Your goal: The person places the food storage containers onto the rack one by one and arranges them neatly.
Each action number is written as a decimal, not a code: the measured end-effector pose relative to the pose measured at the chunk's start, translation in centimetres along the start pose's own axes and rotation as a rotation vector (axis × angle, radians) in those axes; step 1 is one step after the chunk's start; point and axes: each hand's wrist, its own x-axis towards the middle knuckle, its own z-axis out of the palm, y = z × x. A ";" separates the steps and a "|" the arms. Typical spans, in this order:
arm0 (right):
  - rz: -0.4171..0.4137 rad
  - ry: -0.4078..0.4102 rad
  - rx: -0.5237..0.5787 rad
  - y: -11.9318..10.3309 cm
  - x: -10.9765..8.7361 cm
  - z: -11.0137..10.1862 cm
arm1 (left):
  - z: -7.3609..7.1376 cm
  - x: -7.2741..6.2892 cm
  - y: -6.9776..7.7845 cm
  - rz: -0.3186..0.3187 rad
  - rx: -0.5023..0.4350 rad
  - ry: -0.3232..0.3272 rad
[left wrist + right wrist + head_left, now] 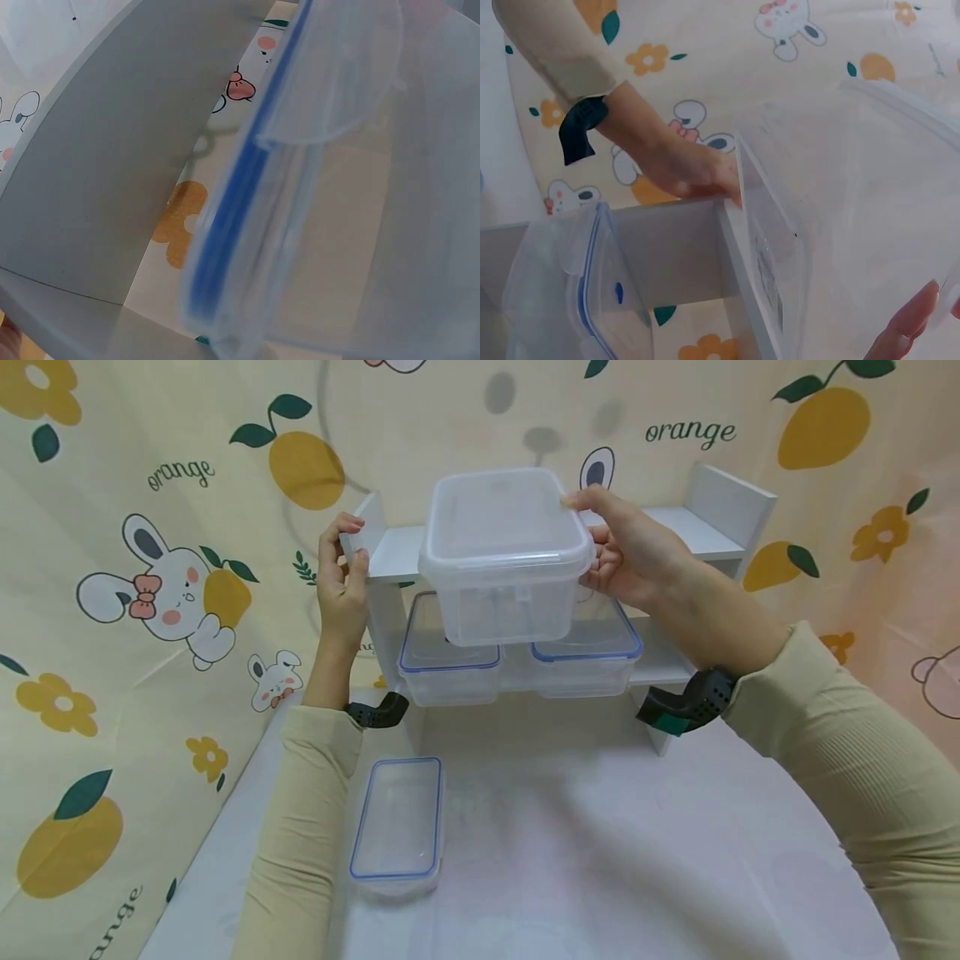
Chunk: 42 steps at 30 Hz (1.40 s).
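Observation:
My right hand (pixel 637 552) grips a clear plastic food container (pixel 510 606) with a frosted white lid by its right side, thumb on the lid's edge. The container is held up in front of the top board of a white shelf (pixel 401 552). My left hand (pixel 341 593) holds the shelf's left side panel, fingers and thumb around its edge. In the right wrist view, the held container (pixel 862 195) fills the right side, with fingertips (pixel 911 319) low on it. Two blue-rimmed containers, one left (pixel 450 685) and one right (pixel 588 677), sit on the lower board.
Another blue-rimmed container (pixel 397 818) lies on the white table (pixel 585 843) at front left. The shelf's right end panel (pixel 727 510) stands up at the back right. Behind the shelf hangs a cream cloth (pixel 465 435) printed with oranges and rabbits.

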 end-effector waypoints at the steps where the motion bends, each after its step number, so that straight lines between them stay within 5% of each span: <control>1: -0.001 0.001 0.002 0.0 0.0 0.0 | 0.0 0.0 0.0 0.004 0.002 -0.001; 22: -0.053 0.027 0.082 0.0 1.2 0.9 | 0.0 -0.1 -0.1 -0.032 -0.020 0.012; 30: -0.081 0.014 0.086 -0.2 2.5 1.5 | 0.2 -0.7 2.3 -0.039 -0.020 0.023; 42: -0.094 0.111 0.099 -0.6 4.1 1.8 | 0.4 0.1 -0.2 0.002 -0.039 0.027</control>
